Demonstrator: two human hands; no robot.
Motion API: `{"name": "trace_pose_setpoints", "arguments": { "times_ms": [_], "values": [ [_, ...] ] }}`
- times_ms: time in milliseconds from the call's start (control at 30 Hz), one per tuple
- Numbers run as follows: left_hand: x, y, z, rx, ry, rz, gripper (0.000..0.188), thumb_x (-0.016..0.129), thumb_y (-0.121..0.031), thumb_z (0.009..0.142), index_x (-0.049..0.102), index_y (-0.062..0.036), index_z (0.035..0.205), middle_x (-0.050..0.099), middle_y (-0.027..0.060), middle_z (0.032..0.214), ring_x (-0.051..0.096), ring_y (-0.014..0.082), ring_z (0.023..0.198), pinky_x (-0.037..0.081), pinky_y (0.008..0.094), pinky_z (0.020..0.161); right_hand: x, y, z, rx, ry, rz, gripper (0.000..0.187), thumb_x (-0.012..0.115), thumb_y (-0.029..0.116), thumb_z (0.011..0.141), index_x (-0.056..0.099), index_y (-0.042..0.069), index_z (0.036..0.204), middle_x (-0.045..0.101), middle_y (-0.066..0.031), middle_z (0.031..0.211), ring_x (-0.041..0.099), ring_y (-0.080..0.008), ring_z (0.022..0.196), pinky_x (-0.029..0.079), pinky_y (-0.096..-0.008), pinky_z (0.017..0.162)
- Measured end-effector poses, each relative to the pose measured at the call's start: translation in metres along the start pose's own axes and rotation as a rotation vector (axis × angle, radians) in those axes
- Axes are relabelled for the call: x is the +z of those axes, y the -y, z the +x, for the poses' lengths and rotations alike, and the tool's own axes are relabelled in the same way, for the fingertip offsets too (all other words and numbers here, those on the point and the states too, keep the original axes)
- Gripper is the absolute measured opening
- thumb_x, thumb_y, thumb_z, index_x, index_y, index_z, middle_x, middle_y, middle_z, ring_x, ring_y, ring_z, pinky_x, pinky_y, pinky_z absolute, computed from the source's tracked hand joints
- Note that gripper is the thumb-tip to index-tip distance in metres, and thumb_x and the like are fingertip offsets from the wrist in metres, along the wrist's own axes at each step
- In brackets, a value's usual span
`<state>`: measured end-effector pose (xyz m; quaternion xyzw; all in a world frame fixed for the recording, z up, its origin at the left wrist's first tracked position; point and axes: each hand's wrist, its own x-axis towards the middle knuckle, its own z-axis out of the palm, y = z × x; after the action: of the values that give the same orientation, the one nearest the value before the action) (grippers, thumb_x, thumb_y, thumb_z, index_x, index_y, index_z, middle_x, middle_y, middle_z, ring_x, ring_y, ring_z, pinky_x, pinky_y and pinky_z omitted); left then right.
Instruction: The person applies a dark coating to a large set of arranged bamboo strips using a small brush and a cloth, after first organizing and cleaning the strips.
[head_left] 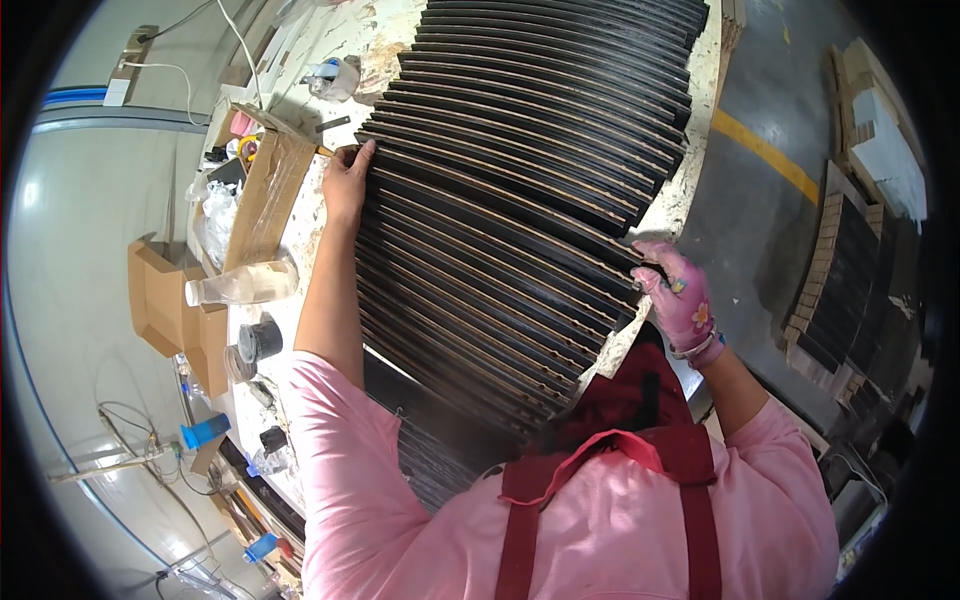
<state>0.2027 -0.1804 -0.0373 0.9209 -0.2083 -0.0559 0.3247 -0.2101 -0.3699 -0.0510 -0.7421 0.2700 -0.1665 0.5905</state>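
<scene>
Rows of long black slats with thin brown edges lie side by side across a whitish worktable. My bare left hand is closed at the left end of one black slat, thumb against its tip. At that slat's right end, my right hand, in a pink flowered glove, pinches the tip. The held slat lies between a far group and a near group of slats. Small notches show along the right ends of the near ones.
Left of the slats stand a cardboard box of odds and ends, a clear bottle on its side and a dark round tub. A grey tape-like roll sits farther back. Stacked dark boards stand on the floor at right.
</scene>
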Motion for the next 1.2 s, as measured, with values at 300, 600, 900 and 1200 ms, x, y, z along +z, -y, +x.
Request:
{"name": "trace_pose_setpoints", "arguments": {
  "times_ms": [300,600,900,1200],
  "values": [
    [0.007,0.035,0.028,-0.086,0.019,0.065,0.060,0.059,-0.052,0.085,0.061,0.0029,0.110,0.067,0.0185,0.100,0.063,0.0319,0.094,0.046,0.0376,0.085,0.000,-0.001,0.023,0.037,0.081,0.096,0.029,0.058,0.008,0.089,0.057,-0.005,0.115,0.065,-0.0172,0.099,0.065,-0.0209,0.090,0.050,-0.0297,0.079],
    [0.010,0.028,0.031,-0.069,0.130,-0.036,0.060,0.051,-0.040,0.093,0.042,0.0022,0.134,0.052,0.0234,0.130,0.050,0.0338,0.121,0.037,0.0346,0.101,-0.001,0.004,0.022,0.044,0.070,0.081,0.024,0.058,0.007,0.090,0.059,-0.005,0.111,0.063,-0.0106,0.094,0.058,-0.0114,0.080,0.048,-0.0258,0.075],
    [0.010,0.020,0.025,-0.116,0.162,-0.145,0.055,0.052,-0.033,0.093,0.045,0.0060,0.131,0.054,0.0229,0.127,0.051,0.0283,0.119,0.037,0.0327,0.100,0.005,-0.007,0.018,-0.025,-0.024,0.009,0.017,0.057,0.005,0.088,0.058,-0.005,0.102,0.060,-0.0125,0.086,0.059,-0.0168,0.073,0.048,-0.0275,0.070],
    [0.010,0.014,0.022,-0.201,0.185,-0.323,0.056,0.053,-0.029,0.093,0.041,0.0044,0.136,0.051,0.0190,0.132,0.050,0.0243,0.120,0.036,0.0309,0.102,-0.001,-0.002,0.024,-0.004,0.005,-0.014,0.025,0.054,0.019,0.091,0.059,-0.004,0.098,0.058,-0.0133,0.081,0.056,-0.0208,0.073,0.045,-0.0306,0.070]
  ]
}}
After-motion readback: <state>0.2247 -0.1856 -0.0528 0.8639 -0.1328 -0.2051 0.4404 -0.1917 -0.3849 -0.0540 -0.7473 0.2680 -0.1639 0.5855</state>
